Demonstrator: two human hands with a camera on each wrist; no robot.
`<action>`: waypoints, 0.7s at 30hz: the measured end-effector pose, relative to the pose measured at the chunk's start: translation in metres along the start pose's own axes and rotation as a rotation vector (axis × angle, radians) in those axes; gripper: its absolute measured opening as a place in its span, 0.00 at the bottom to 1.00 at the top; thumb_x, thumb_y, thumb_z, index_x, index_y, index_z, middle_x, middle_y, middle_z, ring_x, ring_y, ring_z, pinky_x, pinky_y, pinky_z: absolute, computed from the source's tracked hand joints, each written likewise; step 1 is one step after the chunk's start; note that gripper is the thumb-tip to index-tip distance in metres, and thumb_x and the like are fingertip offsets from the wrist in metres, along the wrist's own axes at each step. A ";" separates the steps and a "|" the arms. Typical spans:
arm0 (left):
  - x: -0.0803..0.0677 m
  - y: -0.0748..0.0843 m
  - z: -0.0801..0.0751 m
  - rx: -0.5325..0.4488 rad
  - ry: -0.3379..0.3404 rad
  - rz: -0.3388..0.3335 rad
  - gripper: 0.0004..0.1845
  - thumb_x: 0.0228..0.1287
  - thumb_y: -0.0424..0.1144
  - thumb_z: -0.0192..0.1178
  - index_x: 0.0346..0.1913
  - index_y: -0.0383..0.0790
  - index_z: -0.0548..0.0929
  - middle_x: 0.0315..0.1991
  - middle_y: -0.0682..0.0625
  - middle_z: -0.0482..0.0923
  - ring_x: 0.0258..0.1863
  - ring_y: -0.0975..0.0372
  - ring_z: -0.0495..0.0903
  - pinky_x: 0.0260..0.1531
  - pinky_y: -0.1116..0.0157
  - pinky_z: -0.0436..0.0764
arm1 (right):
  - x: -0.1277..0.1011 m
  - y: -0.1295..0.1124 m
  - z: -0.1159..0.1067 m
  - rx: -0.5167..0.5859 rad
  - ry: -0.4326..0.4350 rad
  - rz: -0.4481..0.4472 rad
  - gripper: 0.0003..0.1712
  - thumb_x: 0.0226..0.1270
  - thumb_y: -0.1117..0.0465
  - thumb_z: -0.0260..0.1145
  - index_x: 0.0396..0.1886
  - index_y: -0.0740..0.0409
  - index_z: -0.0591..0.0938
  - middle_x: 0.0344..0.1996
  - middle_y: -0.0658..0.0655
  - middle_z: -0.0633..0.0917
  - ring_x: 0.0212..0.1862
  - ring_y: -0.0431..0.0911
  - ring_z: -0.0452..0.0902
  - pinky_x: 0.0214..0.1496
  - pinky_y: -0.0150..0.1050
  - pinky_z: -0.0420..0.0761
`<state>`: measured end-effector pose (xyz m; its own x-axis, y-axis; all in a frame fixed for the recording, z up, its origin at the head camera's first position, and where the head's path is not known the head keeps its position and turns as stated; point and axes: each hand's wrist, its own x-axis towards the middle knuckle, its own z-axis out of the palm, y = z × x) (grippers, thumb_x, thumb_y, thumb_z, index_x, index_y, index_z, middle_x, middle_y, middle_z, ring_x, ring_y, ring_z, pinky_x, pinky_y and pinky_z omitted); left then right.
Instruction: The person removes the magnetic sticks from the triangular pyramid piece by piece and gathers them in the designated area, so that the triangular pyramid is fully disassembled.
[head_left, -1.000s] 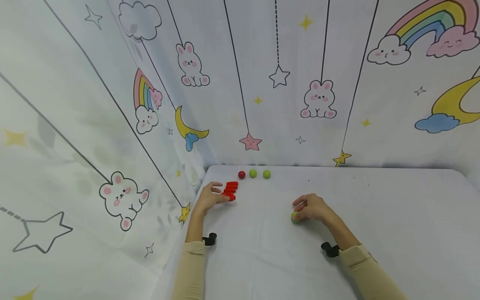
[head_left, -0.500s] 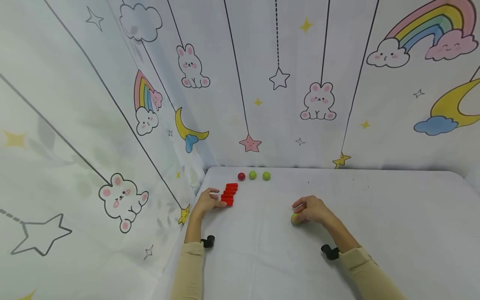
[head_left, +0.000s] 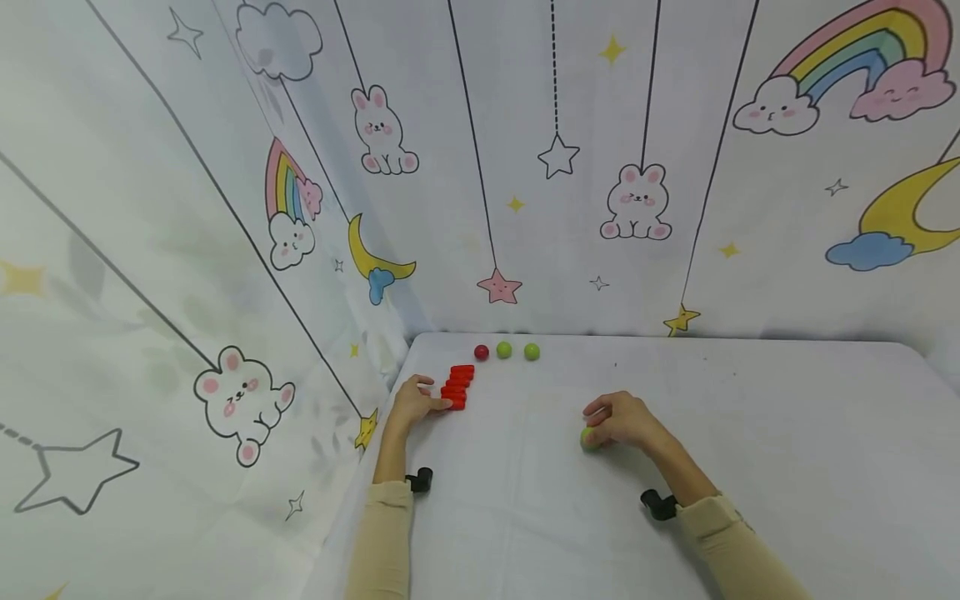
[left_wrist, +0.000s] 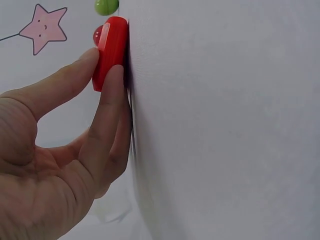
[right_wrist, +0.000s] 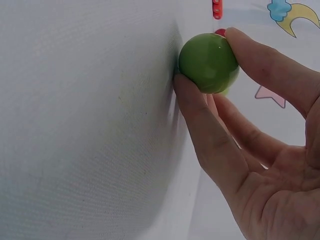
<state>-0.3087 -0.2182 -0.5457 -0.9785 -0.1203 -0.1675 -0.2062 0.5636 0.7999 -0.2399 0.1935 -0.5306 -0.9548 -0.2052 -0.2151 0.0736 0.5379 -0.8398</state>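
In the head view, my left hand [head_left: 415,402] is at the near end of a slanting row of red pieces [head_left: 460,375]. Its thumb and finger pinch the nearest one, a small, long, glossy red plastic piece [left_wrist: 111,52] with a rounded end, close against the white tabletop. My right hand [head_left: 626,417] pinches a shiny green ball [right_wrist: 209,63] between thumb and finger, low over the cloth near the middle of the table. Its other fingers spread behind the ball.
Along the far edge, beyond the red row, sit a dark red ball [head_left: 482,352] and two green balls, the middle one [head_left: 504,350] and the right one [head_left: 532,352]. A white tablecloth [head_left: 750,450] covers the table. Printed curtains [head_left: 450,167] rise behind and at the left.
My left hand has drawn the nearest red piece a little toward me, and it now lies at the row's near end. My right hand and its green ball stay almost still.
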 end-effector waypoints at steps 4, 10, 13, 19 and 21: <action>0.001 0.000 0.001 0.014 0.026 0.018 0.34 0.56 0.38 0.79 0.64 0.32 0.77 0.55 0.34 0.77 0.49 0.46 0.76 0.51 0.50 0.79 | 0.001 0.000 0.000 0.001 -0.003 0.004 0.28 0.50 0.65 0.85 0.52 0.67 0.85 0.39 0.56 0.89 0.34 0.46 0.86 0.38 0.41 0.87; -0.001 0.002 0.001 0.019 0.028 0.035 0.35 0.57 0.38 0.78 0.66 0.31 0.76 0.61 0.31 0.75 0.57 0.43 0.76 0.58 0.47 0.79 | 0.003 -0.001 0.002 -0.010 -0.007 0.002 0.28 0.50 0.65 0.85 0.52 0.65 0.85 0.38 0.56 0.88 0.34 0.46 0.85 0.38 0.42 0.86; -0.002 0.003 -0.001 0.014 0.016 0.037 0.35 0.58 0.38 0.78 0.66 0.30 0.75 0.62 0.30 0.74 0.58 0.43 0.75 0.58 0.48 0.80 | 0.005 0.000 0.003 -0.024 -0.026 -0.016 0.27 0.51 0.64 0.84 0.52 0.64 0.86 0.39 0.55 0.88 0.35 0.46 0.85 0.37 0.41 0.86; -0.002 0.006 -0.004 -0.049 -0.020 0.014 0.34 0.62 0.37 0.76 0.67 0.31 0.73 0.64 0.31 0.71 0.54 0.45 0.78 0.52 0.55 0.86 | 0.011 -0.004 0.003 -0.024 -0.061 -0.045 0.26 0.53 0.65 0.82 0.53 0.63 0.85 0.38 0.54 0.89 0.34 0.46 0.85 0.36 0.41 0.86; -0.003 0.008 -0.004 -0.038 -0.023 0.010 0.33 0.64 0.39 0.75 0.67 0.32 0.73 0.64 0.32 0.71 0.52 0.47 0.80 0.50 0.57 0.87 | 0.013 -0.006 0.003 -0.020 -0.068 -0.051 0.26 0.53 0.67 0.82 0.53 0.64 0.85 0.38 0.55 0.89 0.34 0.47 0.85 0.36 0.42 0.87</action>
<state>-0.3075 -0.2165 -0.5363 -0.9803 -0.0961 -0.1724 -0.1969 0.5330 0.8229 -0.2515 0.1857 -0.5301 -0.9353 -0.2877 -0.2059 0.0186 0.5412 -0.8407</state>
